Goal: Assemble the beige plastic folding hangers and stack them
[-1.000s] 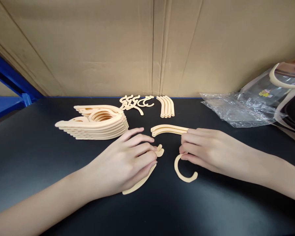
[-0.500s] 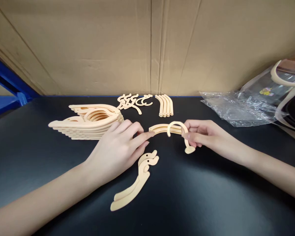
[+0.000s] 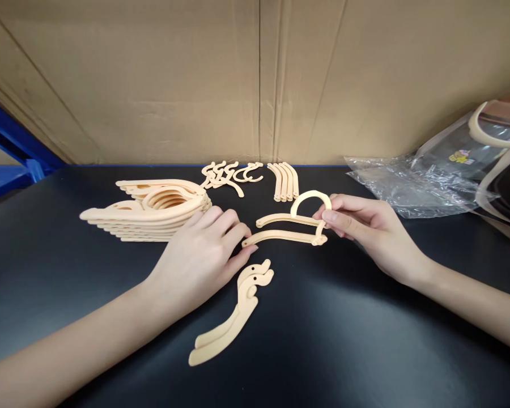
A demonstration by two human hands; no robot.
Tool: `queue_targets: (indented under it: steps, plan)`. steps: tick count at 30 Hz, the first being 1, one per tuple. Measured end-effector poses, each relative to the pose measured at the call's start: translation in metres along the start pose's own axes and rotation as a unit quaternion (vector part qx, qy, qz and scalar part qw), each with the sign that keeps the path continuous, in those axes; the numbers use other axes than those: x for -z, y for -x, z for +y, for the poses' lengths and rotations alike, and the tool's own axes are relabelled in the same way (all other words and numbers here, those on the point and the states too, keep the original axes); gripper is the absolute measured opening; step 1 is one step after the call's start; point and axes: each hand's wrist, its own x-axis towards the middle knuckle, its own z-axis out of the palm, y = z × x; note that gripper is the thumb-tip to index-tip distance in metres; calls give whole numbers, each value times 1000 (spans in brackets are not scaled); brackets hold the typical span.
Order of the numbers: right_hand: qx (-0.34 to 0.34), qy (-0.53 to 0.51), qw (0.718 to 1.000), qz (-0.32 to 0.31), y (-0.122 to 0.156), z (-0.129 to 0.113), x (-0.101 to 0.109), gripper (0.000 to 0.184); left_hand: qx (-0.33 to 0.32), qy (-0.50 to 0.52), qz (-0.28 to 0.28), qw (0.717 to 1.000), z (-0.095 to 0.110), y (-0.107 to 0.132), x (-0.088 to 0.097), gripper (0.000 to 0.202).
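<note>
Between finger and thumb, my right hand (image 3: 357, 224) pinches a cream hanger hook (image 3: 312, 195) by its stem. The hook's foot meets the right end of a curved hanger arm (image 3: 280, 234). My left hand (image 3: 206, 255) grips that arm's left end, fingers closed on it. Just behind lies a second curved arm (image 3: 276, 218), its right end partly hidden by the hook and my right fingers. Nearer to me, two overlapping hanger pieces (image 3: 233, 317) with small holes rest on the black table, their long ends toward the lower left.
A stack of folded hangers (image 3: 144, 215) stands at the left, beside my left hand. Loose hooks and pieces (image 3: 221, 175) lie at the back, with a row of several curved arms (image 3: 284, 181) beside them. Crumpled clear plastic (image 3: 416, 187) and a transparent bag (image 3: 454, 141) are at right.
My left hand has drawn the front curved arm toward me, apart from the one behind. My right hand has turned the hook and brought its foot to that arm's right end.
</note>
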Motion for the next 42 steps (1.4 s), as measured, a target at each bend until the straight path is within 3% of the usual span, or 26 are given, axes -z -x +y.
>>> queue_targets:
  steps: [7, 14, 18, 21, 24, 29, 31, 34, 36, 39, 41, 42]
  plan:
    - [-12, -27, 1000, 10, -2, 9, -3, 18, 51, -7, 26, 998, 5, -2, 0, 14]
    - [-71, -190, 979, 13, -6, 15, -1, 3, 83, -2, 44, 996, 11, -1, 8, 18]
    - [-97, -206, 974, -9, -7, 15, -2, 13, 70, 24, 53, 996, 12, 1, 10, 21]
    - [-104, -180, 977, -38, -7, 14, -3, 21, 83, 128, 40, 988, 13, 1, 11, 20]
    - [-106, -151, 981, -66, -6, 14, -4, 31, 153, 296, -1, 943, 15, 0, 12, 17]
    - [-86, -117, 984, -107, -4, 14, -4, 58, 258, 506, -55, 821, 18, -6, 20, 16]
    - [-75, -97, 984, -127, -4, 13, -3, 52, 286, 571, -73, 766, 19, -8, 22, 16]
    - [-68, -38, 984, -162, -4, 10, -3, 25, 317, 645, -86, 690, 20, -8, 24, 14]
    - [-65, -10, 982, -176, -4, 9, -4, 17, 335, 661, -99, 664, 22, -7, 25, 12]
    - [-66, -12, 981, -181, -3, 9, -5, 14, 349, 635, -91, 683, 24, -5, 27, 12]
    - [-68, -19, 981, -179, -3, 10, -6, 13, 316, 584, -76, 744, 25, -1, 27, 14]
    - [-69, -21, 982, -177, -3, 9, -6, 13, 276, 539, -63, 793, 25, 1, 27, 15]
